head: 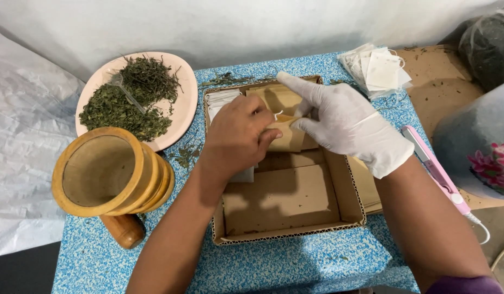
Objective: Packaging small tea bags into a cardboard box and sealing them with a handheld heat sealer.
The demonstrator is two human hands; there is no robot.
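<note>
Blue speckled worktop (295, 267) nearest. Wooden pestle (123, 228) lies under tipped wooden mortar (107, 171), left. Shallow cardboard box (287, 209) centre, near half bare, brown packets stacked at far end. Bare left hand (235, 136), grip pressed together, pinching brown paper packet (287, 139) over box. Gloved right hand (344, 122) pinches same packet, forefinger out. Pink flat iron (434, 169) right. Pink plate (184, 106) of dried herbs (129, 100) far left; white bags (380, 71) far right.
</note>
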